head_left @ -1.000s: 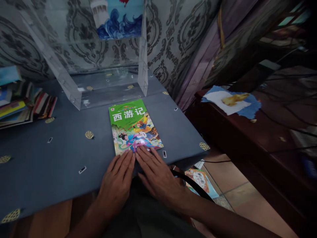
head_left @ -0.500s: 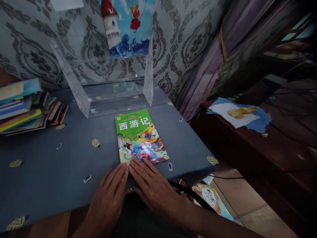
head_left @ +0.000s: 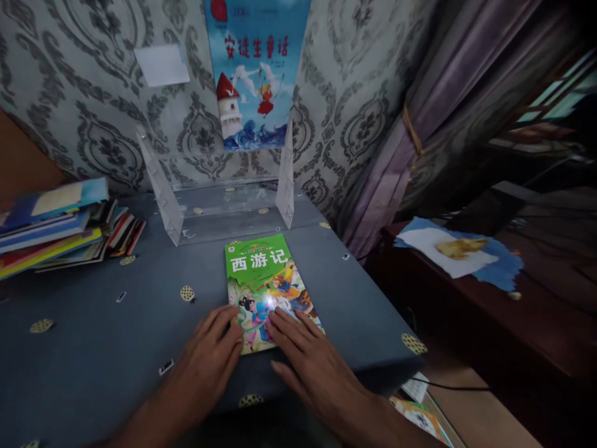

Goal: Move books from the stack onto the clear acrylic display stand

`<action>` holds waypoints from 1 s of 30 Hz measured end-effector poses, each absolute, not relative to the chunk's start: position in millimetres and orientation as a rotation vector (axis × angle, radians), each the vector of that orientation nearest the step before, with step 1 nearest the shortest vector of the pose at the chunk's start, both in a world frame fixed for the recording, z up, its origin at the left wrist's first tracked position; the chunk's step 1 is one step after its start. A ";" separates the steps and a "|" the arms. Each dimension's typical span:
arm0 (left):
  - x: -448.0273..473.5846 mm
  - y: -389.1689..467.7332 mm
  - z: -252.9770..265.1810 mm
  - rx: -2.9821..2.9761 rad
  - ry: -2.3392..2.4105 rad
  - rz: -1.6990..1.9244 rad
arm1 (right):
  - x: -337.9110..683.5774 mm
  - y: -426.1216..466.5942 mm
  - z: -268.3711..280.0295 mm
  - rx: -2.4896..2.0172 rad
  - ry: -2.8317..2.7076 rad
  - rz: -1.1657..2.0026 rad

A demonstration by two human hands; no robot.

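A green children's book (head_left: pixel 259 283) with white Chinese characters and cartoon figures lies closed and face up on the patterned grey tablecloth. Over its lower right cover rests my right hand (head_left: pixel 310 358), fingers stretched out and the thumb apart near the bottom edge. My left hand (head_left: pixel 209 351) is at the book's lower left edge, its fingers slightly bent with the tips touching the book; it does not grip it. Behind the book stands a clear acrylic rack (head_left: pixel 224 230) with see-through side panels.
A stack of books (head_left: pixel 60 221) leans unevenly at the left. On the wall hang a blue poster (head_left: pixel 256 74) and a white card (head_left: pixel 163 65). To the right, a dark wooden surface (head_left: pixel 448 311) holds a blue cloth (head_left: pixel 501 267); a purple curtain (head_left: pixel 380 180) hangs beyond.
My view has tilted up, showing more of the poster. My right hand has slid from the book's bottom edge up onto its cover, and my left hand has moved to its left edge.
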State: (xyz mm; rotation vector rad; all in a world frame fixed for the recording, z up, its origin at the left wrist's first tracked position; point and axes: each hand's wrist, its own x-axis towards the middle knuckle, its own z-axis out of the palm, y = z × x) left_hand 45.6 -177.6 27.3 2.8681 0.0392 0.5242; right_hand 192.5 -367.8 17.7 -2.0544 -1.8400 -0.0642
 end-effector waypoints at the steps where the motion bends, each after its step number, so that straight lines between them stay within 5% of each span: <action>1: 49.2 -175.4 27.1 2.858 0.048 0.519 | 196.6 -364.7 18.2 -2.067 -1.840 -0.053; 16: 114.3 -129.6 7.7 2.827 0.246 0.578 | 267.4 -302.4 18.3 -2.217 -1.738 -0.030; 25: 151.0 -120.5 21.5 2.788 0.734 0.298 | 325.5 -273.7 -46.5 -2.030 -1.547 -0.507; 30: 150.7 -119.4 28.9 2.654 0.647 0.302 | 350.7 -271.6 -76.5 -2.062 -1.513 -0.441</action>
